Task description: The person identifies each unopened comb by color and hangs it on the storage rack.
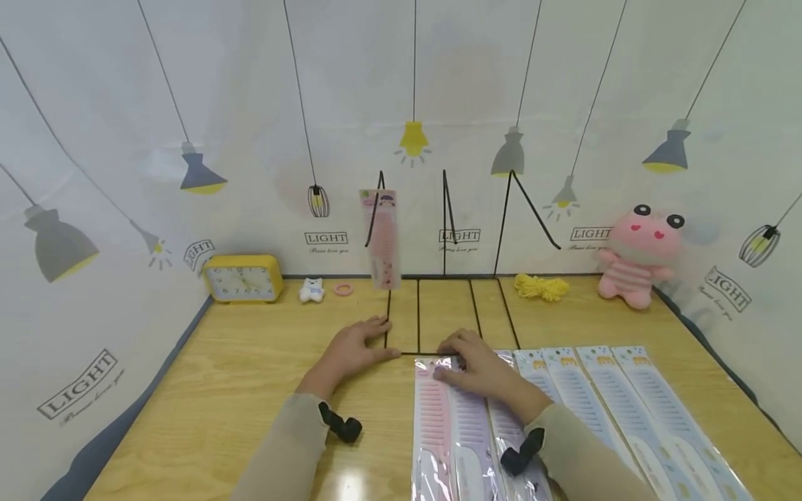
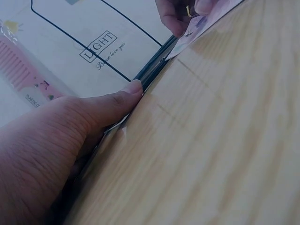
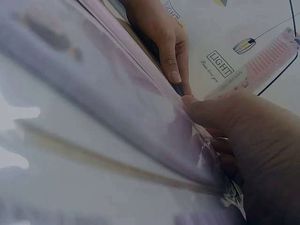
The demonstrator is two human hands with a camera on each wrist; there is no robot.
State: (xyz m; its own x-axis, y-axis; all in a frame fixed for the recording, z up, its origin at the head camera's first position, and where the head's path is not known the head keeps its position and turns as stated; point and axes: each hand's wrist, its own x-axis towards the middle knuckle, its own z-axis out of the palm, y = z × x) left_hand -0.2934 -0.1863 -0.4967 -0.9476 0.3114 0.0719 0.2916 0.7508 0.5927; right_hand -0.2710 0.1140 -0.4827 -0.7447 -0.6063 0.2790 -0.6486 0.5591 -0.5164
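Observation:
A black wire rack [image 1: 444,209] with hanging hooks stands against the back wall, its base flat on the table. My left hand [image 1: 352,349] holds the base's front left corner, thumb on the front bar and fingers along the left side bar. Farther right, my right hand [image 1: 482,367] grips the front bar with curled fingers, its thumb over the top of the packaged pink comb [image 1: 432,410]. A packaged purple comb [image 1: 471,424] lies partly under that hand. Another packaged pink comb [image 1: 383,240] hangs on the left hook.
Several packaged blue combs [image 1: 579,390] lie in a row at the right. Along the back are a yellow clock [image 1: 243,278], a small white bear figure [image 1: 311,290], a pink ring [image 1: 343,289], a yellow string bundle [image 1: 541,287] and a pink plush toy [image 1: 640,257].

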